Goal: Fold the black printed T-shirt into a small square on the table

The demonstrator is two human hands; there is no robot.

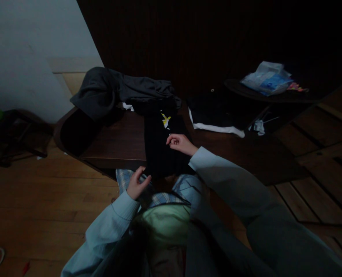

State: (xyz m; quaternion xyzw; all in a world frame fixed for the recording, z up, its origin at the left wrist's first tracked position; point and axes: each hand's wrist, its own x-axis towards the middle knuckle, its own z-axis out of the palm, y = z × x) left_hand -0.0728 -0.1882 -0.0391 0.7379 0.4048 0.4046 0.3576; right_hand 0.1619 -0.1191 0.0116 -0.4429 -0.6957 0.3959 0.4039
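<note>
A black garment (161,150) with a yellow and white print lies flat on the dark wooden surface, its near edge reaching down towards my lap. At its near left corner is my left hand (138,184), thumb and fingers apart; whether the fingertips touch the cloth is hard to make out. Over the middle of the garment, just below the print, my right hand (181,144) has its fingers curled in, with no cloth visible between them.
Behind lies a crumpled dark grey garment (101,90). To the right is a folded black cloth with a white edge (217,127). A plastic packet (269,79) rests on a raised dark shelf (237,87). The surface has a raised, curved left end (61,132).
</note>
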